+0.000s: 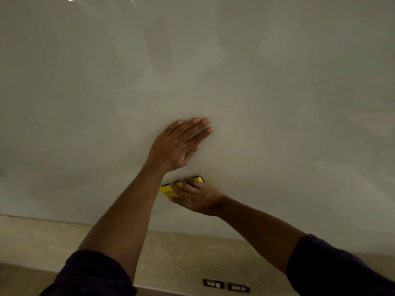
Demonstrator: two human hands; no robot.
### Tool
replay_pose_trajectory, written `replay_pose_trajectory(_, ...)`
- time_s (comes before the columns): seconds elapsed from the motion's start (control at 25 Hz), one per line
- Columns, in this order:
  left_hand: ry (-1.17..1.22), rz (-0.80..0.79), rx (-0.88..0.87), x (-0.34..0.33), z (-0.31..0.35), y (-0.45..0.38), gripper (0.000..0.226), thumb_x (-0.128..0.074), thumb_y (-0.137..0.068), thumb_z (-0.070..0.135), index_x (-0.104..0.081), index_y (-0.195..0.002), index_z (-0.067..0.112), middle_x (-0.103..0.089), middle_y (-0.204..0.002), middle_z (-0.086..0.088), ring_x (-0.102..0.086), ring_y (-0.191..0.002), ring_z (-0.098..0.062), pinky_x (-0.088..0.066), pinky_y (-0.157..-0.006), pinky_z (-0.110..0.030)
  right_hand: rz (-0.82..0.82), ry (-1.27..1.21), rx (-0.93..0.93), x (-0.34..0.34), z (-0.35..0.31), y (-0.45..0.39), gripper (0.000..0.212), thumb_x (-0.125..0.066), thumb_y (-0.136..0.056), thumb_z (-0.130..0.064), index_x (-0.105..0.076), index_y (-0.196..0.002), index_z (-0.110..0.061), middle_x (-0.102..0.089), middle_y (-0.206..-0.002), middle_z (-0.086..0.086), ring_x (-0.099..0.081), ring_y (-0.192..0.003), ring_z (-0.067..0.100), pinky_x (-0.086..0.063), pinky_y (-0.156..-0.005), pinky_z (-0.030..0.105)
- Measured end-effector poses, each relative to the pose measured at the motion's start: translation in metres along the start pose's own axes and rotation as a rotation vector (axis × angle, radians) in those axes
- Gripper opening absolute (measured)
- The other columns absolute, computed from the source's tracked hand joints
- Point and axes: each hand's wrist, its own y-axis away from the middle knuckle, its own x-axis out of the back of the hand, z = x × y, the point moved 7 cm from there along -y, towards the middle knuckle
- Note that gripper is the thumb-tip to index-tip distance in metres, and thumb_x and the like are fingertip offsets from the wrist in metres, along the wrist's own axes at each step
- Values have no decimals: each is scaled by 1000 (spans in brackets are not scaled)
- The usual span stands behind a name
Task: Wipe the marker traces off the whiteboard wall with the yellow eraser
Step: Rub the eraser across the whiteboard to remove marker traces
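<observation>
The glossy whiteboard wall (277,92) fills most of the view; only faint grey smears show on it, no distinct marker lines. My left hand (178,144) lies flat against the wall with its fingers stretched out and close together, holding nothing. Just below it, my right hand (195,196) grips the yellow eraser (168,190), which has a black edge and is pressed to the wall. My fingers cover the eraser's middle.
The whiteboard ends at a lower edge (42,218), with a beige marbled wall strip (192,253) beneath. Two dark wall sockets (226,285) sit low in that strip. Dark sleeves cover both upper arms at the bottom corners.
</observation>
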Motion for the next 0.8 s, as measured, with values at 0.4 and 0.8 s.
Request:
replay_pose_trajectory(0.4,-15,83,127,-8,2,13,60,-36,-110,31,-20,-167,21,-23,-171,3,-20,-160,-18,-14,-130,-37,-85,-73,-42,9,-10,18,45,-34,-111,-24,-76,-106,-40,-73,-121,-7,-68,-102,17,-53,-95,33)
replay_pose_trajectory(0.8,-7,112,401,-29,16,54,60,-35,-105,31,-26,-163,16,-35,-163,-8,-20,-156,-25,-10,-130,-37,-139,-166,-87,-1,-21,61,25,-52,-106,-31,-77,-110,-31,-74,-121,-3,-69,-107,20,-54,-98,36)
